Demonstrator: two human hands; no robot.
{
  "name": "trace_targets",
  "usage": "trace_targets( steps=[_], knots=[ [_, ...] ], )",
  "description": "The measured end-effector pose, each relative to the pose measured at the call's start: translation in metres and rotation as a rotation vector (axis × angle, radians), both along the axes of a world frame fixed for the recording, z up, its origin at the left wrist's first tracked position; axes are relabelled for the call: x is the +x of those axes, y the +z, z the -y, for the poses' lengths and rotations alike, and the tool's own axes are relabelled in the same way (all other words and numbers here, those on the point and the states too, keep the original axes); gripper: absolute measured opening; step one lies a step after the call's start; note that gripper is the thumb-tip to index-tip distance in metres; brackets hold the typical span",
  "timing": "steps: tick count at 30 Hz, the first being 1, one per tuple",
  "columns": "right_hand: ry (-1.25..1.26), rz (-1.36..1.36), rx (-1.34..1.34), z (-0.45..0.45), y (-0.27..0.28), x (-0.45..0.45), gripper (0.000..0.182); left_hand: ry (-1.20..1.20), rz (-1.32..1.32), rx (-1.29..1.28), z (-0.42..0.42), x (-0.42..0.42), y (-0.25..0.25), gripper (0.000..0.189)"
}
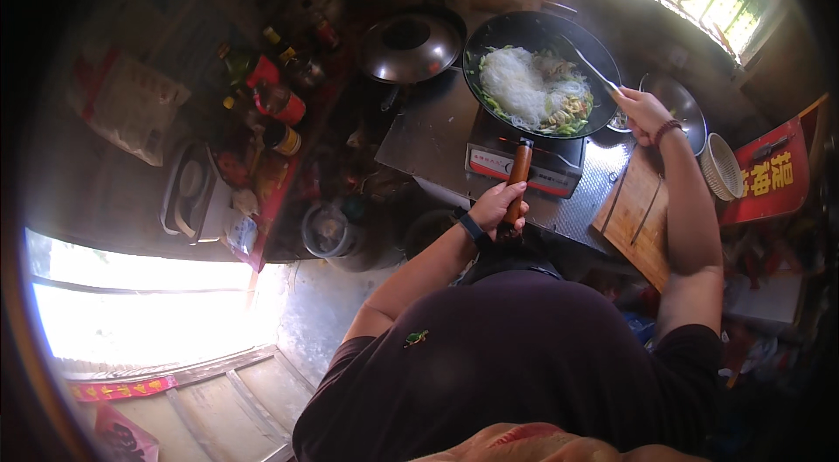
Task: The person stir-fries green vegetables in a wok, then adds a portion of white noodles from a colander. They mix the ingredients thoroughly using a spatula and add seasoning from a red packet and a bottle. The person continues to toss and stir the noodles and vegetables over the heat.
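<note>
A dark wok (473,78) rests over a portable gas stove (518,168). Inside it lie white rice noodles or vermicelli (514,85), with green vegetable pieces and yellowish bits (571,116) around and beside them. My left hand (501,207) is closed around the wok's wooden handle (520,167). In my right hand (643,113) is a metal spatula or spoon (593,68); its far end is in the wok, above the noodles at the upper right, and its exact shape is unclear.
A lidded pan (413,49) stands left of the wok. Bottles (278,101) and jars crowd the left side. A wooden cutting board (639,219), a metal bowl (682,108) and a white plastic basket (721,167) are at the right. A gas cylinder (347,245) stands lower left.
</note>
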State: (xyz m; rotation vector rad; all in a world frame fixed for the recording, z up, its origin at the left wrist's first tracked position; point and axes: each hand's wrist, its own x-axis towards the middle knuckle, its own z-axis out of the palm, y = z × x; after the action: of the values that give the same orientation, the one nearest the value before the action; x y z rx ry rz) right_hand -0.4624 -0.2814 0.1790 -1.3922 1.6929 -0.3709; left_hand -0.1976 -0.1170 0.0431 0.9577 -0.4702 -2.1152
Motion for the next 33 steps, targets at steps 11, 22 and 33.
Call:
trace_targets(
  steps=[11, 22, 33],
  knots=[
    [0.737, -0.332, -0.413, -0.023, 0.01, -0.01, 0.043, -0.01, 0.049, -0.017, 0.003, -0.002, 0.004, 0.023],
    [0.697, -0.854, -0.436, -0.032, 0.049, 0.025, 0.03, 0.026, 0.071, 0.021, -0.004, -0.012, 0.008, 0.023],
    [0.148, -0.463, 0.078, -0.017, 0.075, -0.031, 0.039, 0.07, 0.021, -0.025, -0.006, -0.013, -0.005, 0.025]
  ],
)
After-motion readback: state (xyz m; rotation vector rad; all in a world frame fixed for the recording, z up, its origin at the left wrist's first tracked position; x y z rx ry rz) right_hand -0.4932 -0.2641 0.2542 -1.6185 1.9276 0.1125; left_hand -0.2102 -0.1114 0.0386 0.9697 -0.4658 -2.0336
